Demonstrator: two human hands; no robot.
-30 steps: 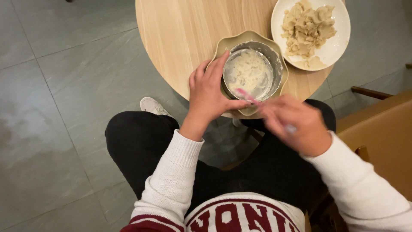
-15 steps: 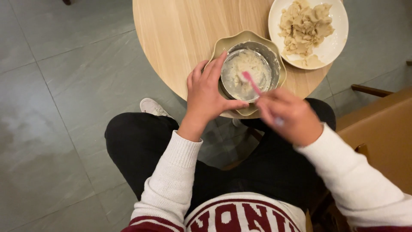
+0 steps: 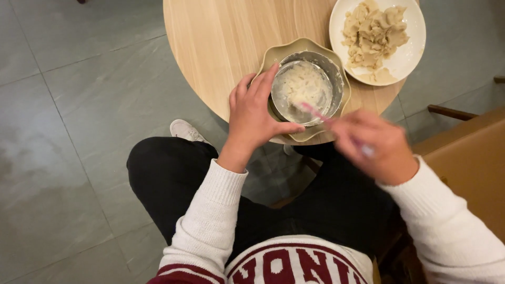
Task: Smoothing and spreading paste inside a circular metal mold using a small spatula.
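A metal bowl (image 3: 331,66) of pale mushy food (image 3: 302,84) sits inside a beige scalloped dish (image 3: 273,55) at the near edge of a round wooden table (image 3: 226,47). My left hand (image 3: 255,115) clasps the bowl's left rim, thumb along its near side. My right hand (image 3: 371,144), blurred, holds a pink-handled utensil (image 3: 315,111) whose tip dips into the food.
A white plate (image 3: 407,58) heaped with pale dumpling-like pieces stands at the table's right edge. Grey floor tiles (image 3: 79,131) lie to the left. A brown wooden chair or box (image 3: 468,152) is at the right. My legs and a white shoe (image 3: 184,129) show below the table.
The pink utensil has shifted inside the bowl as my right hand moves it around in the food. My left hand has stayed on the rim.
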